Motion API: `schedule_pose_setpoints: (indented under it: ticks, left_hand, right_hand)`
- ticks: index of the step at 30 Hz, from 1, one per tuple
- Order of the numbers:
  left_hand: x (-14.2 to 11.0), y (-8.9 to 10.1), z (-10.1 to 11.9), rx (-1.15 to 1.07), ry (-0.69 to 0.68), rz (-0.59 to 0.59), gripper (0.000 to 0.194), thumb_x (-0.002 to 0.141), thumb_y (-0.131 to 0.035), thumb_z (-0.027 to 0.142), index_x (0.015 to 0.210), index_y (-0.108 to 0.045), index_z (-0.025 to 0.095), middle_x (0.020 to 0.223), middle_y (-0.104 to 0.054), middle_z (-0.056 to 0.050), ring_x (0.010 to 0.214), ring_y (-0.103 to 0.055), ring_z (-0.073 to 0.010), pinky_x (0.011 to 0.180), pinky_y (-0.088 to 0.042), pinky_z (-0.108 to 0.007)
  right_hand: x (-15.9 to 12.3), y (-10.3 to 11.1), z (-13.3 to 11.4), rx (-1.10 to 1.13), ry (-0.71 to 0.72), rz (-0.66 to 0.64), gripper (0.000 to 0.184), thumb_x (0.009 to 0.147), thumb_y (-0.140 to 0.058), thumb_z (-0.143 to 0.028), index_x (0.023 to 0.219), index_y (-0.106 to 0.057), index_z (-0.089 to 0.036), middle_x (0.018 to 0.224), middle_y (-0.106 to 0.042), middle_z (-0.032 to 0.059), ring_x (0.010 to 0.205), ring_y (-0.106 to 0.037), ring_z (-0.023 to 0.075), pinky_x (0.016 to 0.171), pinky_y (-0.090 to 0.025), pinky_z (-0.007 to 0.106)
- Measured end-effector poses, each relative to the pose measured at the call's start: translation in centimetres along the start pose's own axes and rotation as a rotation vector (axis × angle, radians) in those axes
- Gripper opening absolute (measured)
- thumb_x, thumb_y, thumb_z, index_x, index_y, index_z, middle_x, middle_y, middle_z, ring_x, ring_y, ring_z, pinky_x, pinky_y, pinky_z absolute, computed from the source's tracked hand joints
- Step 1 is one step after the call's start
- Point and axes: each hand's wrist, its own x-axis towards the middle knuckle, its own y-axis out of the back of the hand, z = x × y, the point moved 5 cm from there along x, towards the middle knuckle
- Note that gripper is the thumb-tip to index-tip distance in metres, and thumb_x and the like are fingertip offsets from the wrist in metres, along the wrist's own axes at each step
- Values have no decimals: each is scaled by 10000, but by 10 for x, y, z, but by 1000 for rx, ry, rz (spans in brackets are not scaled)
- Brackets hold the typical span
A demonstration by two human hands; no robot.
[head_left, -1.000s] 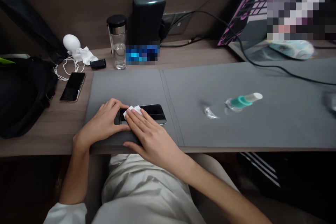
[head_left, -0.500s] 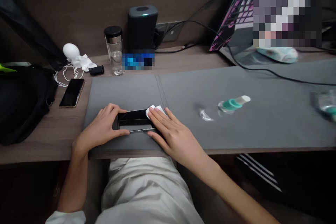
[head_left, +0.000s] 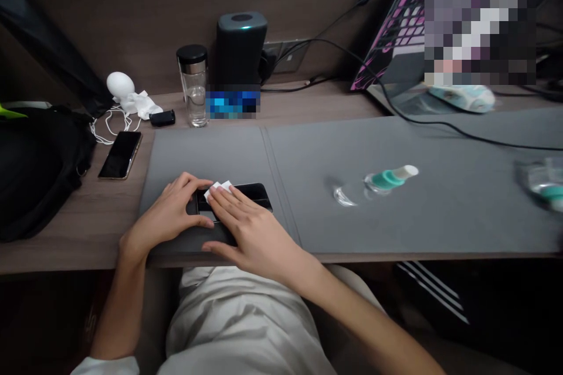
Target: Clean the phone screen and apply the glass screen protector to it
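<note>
Far L we've a blk bag [head_left: 41, 170] on the wood desk [head_left: 57, 252], then a spare phone [head_left: 120, 155], flat, screen up; behind it a white cord [head_left: 102, 140], egg-shaped white item [head_left: 120, 85], crumpled tissue [head_left: 143, 105] & small blk case [head_left: 162, 118]. Our L hand [head_left: 173, 202] pinches the L end of the main phone [head_left: 255, 192] by its edges, index far side, thumb near side. That phone lies flat, screen up, on the grey mat [head_left: 211, 149], btwn our hands. Behind: lidded tumbler [head_left: 196, 94], upright, part full, & blk tower [head_left: 241, 50] just R of it. Our R hand [head_left: 255, 228]: fingers flat & together, pressing a white wipe [head_left: 215, 186] onto the screen's L part, thumb spread wide. Further R, a teal-collared btl [head_left: 386, 179], standing or lying we can't tell; behind it a laptop [head_left: 398, 26] & patterned mouse [head_left: 472, 99]. R edge: blurry clear container [head_left: 548, 181] w/ teal part.
</note>
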Motion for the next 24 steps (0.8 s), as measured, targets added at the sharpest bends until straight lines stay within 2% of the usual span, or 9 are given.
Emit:
schedule_pose_setpoints:
  ticks: [4,8,11,14,19,22,24]
  left_hand:
    - [-1,0,2,10,-5,15,789,895,-817,335,1592,-447,336,1430,-534,-52,1334,-561,-290,1163,-458,-453]
    - [-3,-1,6,32,-23,16,810,948,-765,408,1650,-368,336,1425,-544,-65,1360,-548,-296,1178,-448,-468]
    - [-5,-1,8,89,-38,11,796,962,-747,472,1648,-378,310,1413,-548,-76,1313,-571,-295,1172,-452,-473]
    - [-7,-1,7,138,-48,10,742,951,-752,508,1602,-451,317,1433,-533,-72,1307,-565,-301,1155,-467,-472]
    - [-6,-1,3,154,-63,14,653,928,-771,545,1510,-544,355,1431,-526,-52,1302,-559,-307,1148,-482,-488]
    - [-3,-1,0,160,-57,22,653,927,-757,584,1506,-543,372,1443,-520,-46,1306,-561,-311,1161,-476,-498]
    - [-2,0,-1,164,-64,26,659,922,-749,613,1502,-550,373,1439,-523,-50,1314,-559,-319,1162,-475,-503]
  right_hand:
    - [11,-11,-9,40,6,-5,865,1041,-561,-655,1566,-490,29,1644,-480,252,1600,-389,307,1364,-286,495]
    - [7,-14,-16,48,9,7,863,1050,-537,-655,1566,-487,35,1653,-446,272,1592,-399,330,1351,-312,536]
    - [-3,-8,-16,24,52,-13,734,1100,-479,-577,1549,-524,1,1630,-511,219,1571,-444,306,1346,-327,535]
    - [-18,1,-7,-70,76,-19,615,1138,-427,-469,1551,-530,-26,1630,-526,180,1549,-481,294,1337,-344,545]
    - [-45,16,20,-229,21,37,577,1136,-454,-395,1600,-470,-52,1635,-516,178,1547,-482,304,1304,-398,587]
    - [-53,21,33,-255,-33,101,540,1121,-505,-314,1618,-463,-107,1611,-554,156,1526,-513,281,1295,-419,578]
    - [-54,24,37,-263,-42,174,505,1101,-558,-270,1583,-519,-125,1557,-617,143,1481,-570,270,1291,-434,559]
